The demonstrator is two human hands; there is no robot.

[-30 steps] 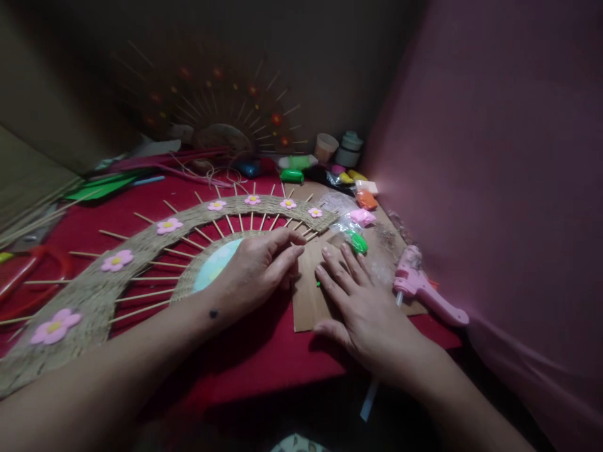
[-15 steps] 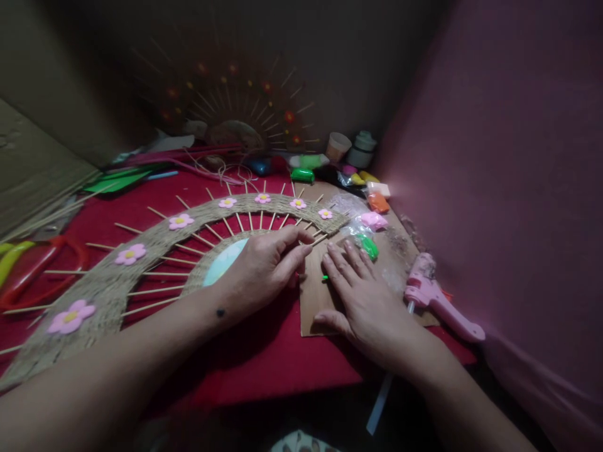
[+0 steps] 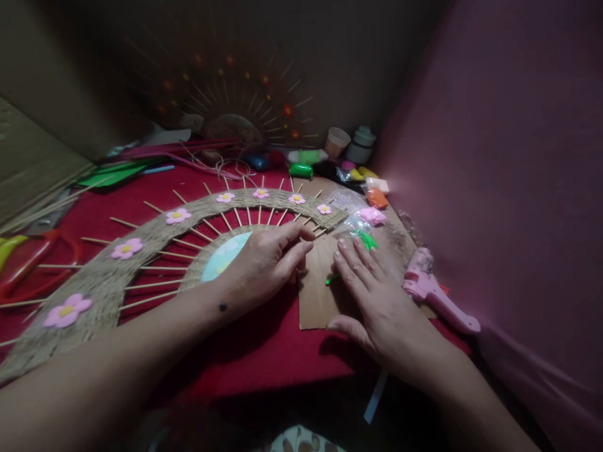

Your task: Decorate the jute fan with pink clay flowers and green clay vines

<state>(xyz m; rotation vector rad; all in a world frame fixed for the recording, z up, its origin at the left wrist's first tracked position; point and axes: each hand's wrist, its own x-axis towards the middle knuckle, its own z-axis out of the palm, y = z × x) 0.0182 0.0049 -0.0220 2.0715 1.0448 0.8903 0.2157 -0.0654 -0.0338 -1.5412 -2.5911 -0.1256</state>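
Note:
My right hand (image 3: 370,285) lies spread and palm down over the brown cardboard (image 3: 313,307). A thin bit of green clay (image 3: 332,279) pokes out beside its fingers, the rest hidden under them. My left hand (image 3: 273,257) is bent with thumb and forefinger near each other, by the cardboard's left edge; what they hold, if anything, is too small to tell. Beneath that arm stretches a woven fan piece (image 3: 155,237) with thin sticks and pink flowers (image 3: 126,248). A light blue centre (image 3: 226,254) shows beside my left wrist. A green clay packet (image 3: 365,239) touches my right fingertips.
A pink glue gun (image 3: 440,295) lies right of my right hand. Red-handled scissors (image 3: 70,251) are at the far left. Clay packets, a cup (image 3: 337,142) and a jar (image 3: 362,145) stand behind. Another fan with red flowers (image 3: 287,110) leans at the back.
My right hand has slid slightly to the right over the cardboard, and more of the green clay shows as a thin strand. My left hand has hardly moved. The view has shifted a little.

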